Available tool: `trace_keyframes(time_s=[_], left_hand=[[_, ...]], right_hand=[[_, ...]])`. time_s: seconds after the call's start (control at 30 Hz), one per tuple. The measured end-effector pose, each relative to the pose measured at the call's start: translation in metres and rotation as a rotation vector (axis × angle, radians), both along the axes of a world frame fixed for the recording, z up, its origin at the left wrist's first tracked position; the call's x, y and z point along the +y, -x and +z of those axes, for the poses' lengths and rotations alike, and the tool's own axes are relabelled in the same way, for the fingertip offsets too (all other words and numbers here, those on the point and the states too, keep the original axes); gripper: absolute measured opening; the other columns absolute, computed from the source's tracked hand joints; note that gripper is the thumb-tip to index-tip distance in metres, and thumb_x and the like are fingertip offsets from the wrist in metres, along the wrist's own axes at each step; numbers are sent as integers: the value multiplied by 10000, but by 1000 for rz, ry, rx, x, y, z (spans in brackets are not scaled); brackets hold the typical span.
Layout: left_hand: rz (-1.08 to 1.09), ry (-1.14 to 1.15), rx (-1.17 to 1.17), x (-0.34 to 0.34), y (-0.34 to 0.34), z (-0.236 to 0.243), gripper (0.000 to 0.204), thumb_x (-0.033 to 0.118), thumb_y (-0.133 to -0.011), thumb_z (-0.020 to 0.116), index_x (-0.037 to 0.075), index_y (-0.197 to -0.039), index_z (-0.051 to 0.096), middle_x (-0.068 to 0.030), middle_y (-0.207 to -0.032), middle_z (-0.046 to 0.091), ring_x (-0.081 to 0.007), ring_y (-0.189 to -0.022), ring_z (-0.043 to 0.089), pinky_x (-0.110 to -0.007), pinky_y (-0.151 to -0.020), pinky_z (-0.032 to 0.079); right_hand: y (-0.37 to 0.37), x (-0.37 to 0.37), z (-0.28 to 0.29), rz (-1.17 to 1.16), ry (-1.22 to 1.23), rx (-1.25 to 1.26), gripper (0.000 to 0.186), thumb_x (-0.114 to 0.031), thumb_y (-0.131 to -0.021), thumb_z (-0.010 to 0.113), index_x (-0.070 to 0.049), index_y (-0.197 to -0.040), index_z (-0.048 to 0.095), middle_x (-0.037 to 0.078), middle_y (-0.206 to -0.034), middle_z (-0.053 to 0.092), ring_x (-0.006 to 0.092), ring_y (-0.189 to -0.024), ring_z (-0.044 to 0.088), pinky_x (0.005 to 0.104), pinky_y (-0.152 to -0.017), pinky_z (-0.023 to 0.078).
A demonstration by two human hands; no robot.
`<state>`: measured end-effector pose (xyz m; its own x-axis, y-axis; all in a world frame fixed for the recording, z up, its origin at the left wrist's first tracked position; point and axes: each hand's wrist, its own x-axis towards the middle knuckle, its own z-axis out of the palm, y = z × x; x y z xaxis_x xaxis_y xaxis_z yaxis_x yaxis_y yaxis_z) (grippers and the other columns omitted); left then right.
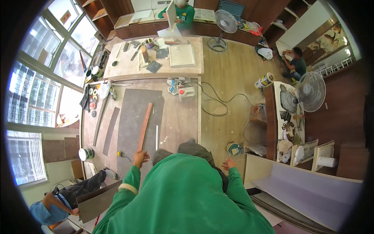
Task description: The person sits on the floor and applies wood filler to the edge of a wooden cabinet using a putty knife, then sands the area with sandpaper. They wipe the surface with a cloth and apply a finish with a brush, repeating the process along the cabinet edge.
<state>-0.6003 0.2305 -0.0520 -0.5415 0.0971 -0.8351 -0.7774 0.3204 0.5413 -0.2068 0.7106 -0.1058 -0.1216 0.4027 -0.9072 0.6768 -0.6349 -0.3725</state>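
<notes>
At the near end of a long reddish strip [145, 126] is my left hand [141, 158], its fingers apart and slightly curled; whether it touches the strip I cannot tell. The strip lies on a dark grey sheet [132, 109] on the wooden work surface [181, 121]. A thin white strip [157, 136] lies to its right, a narrow dark strip [111, 131] to its left, and a yellow tape measure [120, 154] below left. My right hand [228, 164] hangs at my side above the floor, fingers loosely apart, holding nothing visible.
A worker [183, 15] holds a panel behind the far bench [117, 70]; another [294, 66] crouches at the right; a third [50, 208] is at lower left with boards. Cables [214, 109], a bucket [233, 148], fans [311, 91] and a cabinet carcass [296, 187] are on the right.
</notes>
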Motion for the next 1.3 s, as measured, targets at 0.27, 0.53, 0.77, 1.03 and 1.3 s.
trace_keyframes(time_s=[0.27,0.53,0.77,1.03,1.3], left_hand=[[-681,193,318,179,84,21,374,311,-888,730,-40,-1017,725,-147,-845,732,-254,-817,724,-401,-713,561],[-1401,281,398,372,113,31,750,524,-797,788,-78,-1228,666,-267,-1206,698,-375,-1126,678,-445,-983,522],[-1540,236,287,537,159,-52,1268,732,-648,813,-163,-1422,355,-363,-1310,598,-466,-1221,608,-471,-1029,499],[-1498,416,186,655,180,-20,1239,695,-619,843,-148,-1395,372,-340,-1279,623,-441,-1222,615,-471,-1024,501],[-1038,318,469,699,193,-130,1217,540,-614,908,-124,-1464,344,-327,-1255,633,-452,-1179,621,-477,-983,508]], right_hand=[[18,34,7,-327,-105,119,341,-195,-1004,590,-64,-1318,574,204,-1177,708,349,-878,728,469,-748,584],[84,38,4,-338,-124,185,306,-91,-969,563,-57,-1269,614,139,-1056,730,294,-798,720,412,-668,596],[202,149,19,112,-228,120,281,-221,-977,648,-33,-1180,691,108,-942,741,220,-770,705,376,-662,575],[385,340,94,406,-593,270,376,-346,-985,615,-37,-1186,684,165,-990,744,294,-917,727,389,-832,555],[435,411,75,986,-313,783,400,-401,-1005,583,-127,-1289,642,132,-1078,729,275,-955,705,416,-865,544]])
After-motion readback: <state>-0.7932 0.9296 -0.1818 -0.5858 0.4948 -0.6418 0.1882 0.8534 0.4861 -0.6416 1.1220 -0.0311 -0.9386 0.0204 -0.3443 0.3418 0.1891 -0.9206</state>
